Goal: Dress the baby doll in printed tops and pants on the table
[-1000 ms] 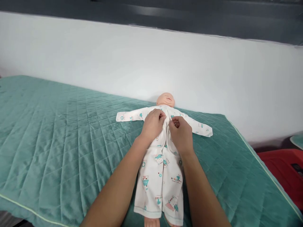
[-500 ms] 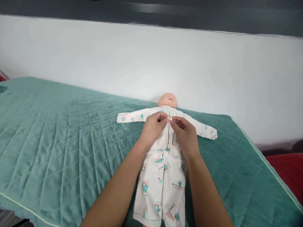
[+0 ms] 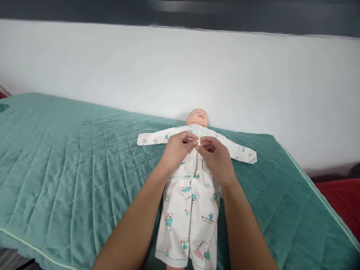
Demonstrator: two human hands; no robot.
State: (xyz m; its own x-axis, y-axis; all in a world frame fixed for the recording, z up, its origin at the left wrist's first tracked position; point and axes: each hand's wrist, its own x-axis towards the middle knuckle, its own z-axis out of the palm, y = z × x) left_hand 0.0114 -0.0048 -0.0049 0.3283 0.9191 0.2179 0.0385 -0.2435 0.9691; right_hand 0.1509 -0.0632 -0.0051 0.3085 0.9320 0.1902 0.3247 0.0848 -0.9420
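A baby doll (image 3: 197, 117) lies on its back, dressed in a white printed baby shirt (image 3: 184, 170) and matching trousers (image 3: 176, 213). At the chest, my left hand (image 3: 180, 147) pinches the left front edge of the shirt by a small pale button (image 3: 197, 141). Opposite it, my right hand (image 3: 216, 153) pinches the other front edge, fingertips almost touching those of the left. Below the hands the shirt front hangs apart toward the hem. The fingers partly hide the button and its hole. Both sleeves stretch out sideways on the bed.
A green quilted cover (image 3: 84, 161) spreads under the doll. Behind its head rises a white wall (image 3: 180, 71) with a dark band (image 3: 180, 15) along the top. Something red (image 3: 340, 198) stands beyond the cover's right edge.
Both hands stay at the shirt's chest, and their fingertips have come closer together around the button. The view has shifted slightly.
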